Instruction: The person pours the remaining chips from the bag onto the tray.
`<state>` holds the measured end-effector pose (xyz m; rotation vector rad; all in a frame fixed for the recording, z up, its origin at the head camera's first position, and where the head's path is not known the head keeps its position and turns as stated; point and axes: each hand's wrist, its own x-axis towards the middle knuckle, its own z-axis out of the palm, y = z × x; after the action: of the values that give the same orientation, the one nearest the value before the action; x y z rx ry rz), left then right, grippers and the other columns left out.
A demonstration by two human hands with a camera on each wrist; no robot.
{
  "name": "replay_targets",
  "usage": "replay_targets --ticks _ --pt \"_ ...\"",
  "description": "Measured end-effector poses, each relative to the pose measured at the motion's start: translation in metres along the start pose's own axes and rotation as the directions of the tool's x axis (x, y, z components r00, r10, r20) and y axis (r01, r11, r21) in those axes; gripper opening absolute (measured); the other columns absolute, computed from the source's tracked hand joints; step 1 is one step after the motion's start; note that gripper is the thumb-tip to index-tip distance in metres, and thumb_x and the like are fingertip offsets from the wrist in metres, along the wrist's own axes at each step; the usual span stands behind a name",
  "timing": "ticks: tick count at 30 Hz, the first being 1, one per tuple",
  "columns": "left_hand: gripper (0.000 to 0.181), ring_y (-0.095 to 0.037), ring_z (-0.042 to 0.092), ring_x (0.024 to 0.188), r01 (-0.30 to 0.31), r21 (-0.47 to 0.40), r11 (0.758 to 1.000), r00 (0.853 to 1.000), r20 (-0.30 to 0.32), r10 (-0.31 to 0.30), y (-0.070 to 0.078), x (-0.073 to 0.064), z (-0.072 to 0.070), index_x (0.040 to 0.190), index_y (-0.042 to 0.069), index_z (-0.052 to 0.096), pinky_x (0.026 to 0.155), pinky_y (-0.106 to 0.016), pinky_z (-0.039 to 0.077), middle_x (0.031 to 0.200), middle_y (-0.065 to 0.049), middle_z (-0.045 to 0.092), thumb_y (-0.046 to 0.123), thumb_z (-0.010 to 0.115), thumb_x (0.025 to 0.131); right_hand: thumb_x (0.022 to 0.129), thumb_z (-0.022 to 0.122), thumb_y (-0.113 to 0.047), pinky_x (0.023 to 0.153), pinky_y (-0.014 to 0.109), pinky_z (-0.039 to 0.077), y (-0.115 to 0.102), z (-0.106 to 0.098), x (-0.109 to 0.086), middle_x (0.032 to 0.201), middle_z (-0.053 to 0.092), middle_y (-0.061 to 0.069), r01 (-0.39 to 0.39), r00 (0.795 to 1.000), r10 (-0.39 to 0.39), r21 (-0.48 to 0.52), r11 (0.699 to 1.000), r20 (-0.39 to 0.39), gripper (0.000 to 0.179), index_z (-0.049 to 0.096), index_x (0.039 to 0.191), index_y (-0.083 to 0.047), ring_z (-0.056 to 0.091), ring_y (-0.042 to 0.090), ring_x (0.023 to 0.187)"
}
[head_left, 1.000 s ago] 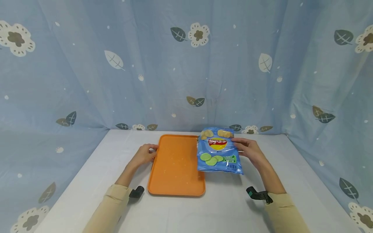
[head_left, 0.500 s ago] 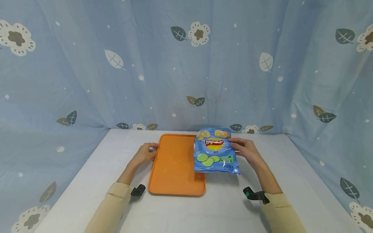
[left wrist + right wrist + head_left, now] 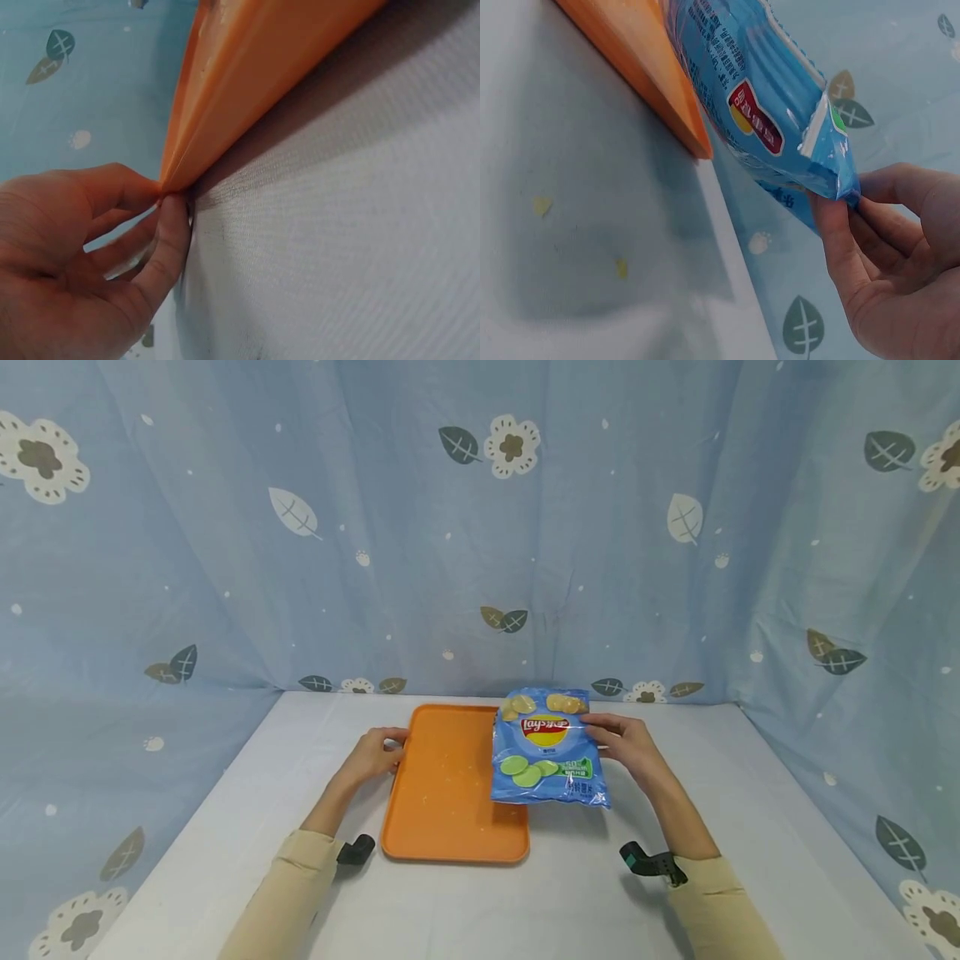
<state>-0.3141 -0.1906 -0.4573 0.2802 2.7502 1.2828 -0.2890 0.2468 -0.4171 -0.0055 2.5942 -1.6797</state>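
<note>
A bag of potato chips point(image 3: 547, 752), blue with a Lay's logo, hangs over the right part of an orange tray point(image 3: 450, 793). My right hand point(image 3: 633, 747) pinches the bag's right edge between thumb and fingers; the right wrist view shows the bag point(image 3: 754, 112) above the tray's rim point(image 3: 652, 75). At the tray's left side, my left hand point(image 3: 371, 753) holds the rim. In the left wrist view, thumb and forefinger of that hand point(image 3: 97, 255) meet at the orange rim point(image 3: 202, 142). The tray's right far part is hidden behind the bag.
A white table point(image 3: 570, 893) bears the tray and ends at the back against a blue curtain point(image 3: 420, 543) printed with leaves and flowers. Small yellow bits point(image 3: 621, 268) show on the white surface in the right wrist view. Black cameras point(image 3: 652, 862) sit on both wrists.
My right hand has moved a little to the left with the bag of chips, which now overlaps more of the tray. The left hand and the tray stay in place.
</note>
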Motion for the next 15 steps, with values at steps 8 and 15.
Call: replay_targets --ticks 8,15 --pt "0.044 -0.018 0.066 0.081 0.023 0.011 1.000 1.000 -0.002 -0.023 0.0000 0.0021 0.0007 0.134 -0.004 0.056 0.062 -0.028 0.056 0.124 -0.024 0.063 0.002 0.055 0.090 0.097 0.059 -0.032 0.088 0.032 0.058 -0.0022 0.0031 0.0025 0.140 0.055 0.014 -0.006 1.000 0.006 0.006 1.000 -0.007 0.042 0.059 0.136 -0.015 0.063 0.031 0.114" --pt "0.046 -0.018 0.067 0.081 0.021 -0.017 1.000 1.000 -0.007 -0.021 -0.0025 0.0018 0.0018 0.135 -0.004 0.056 0.061 -0.029 0.056 0.126 -0.024 0.062 0.001 0.054 0.090 0.098 0.058 -0.030 0.088 0.031 0.057 -0.0040 0.0064 0.0029 0.142 0.054 0.014 -0.018 1.000 0.018 0.015 1.000 -0.009 0.042 0.059 0.137 -0.014 0.061 0.031 0.116"
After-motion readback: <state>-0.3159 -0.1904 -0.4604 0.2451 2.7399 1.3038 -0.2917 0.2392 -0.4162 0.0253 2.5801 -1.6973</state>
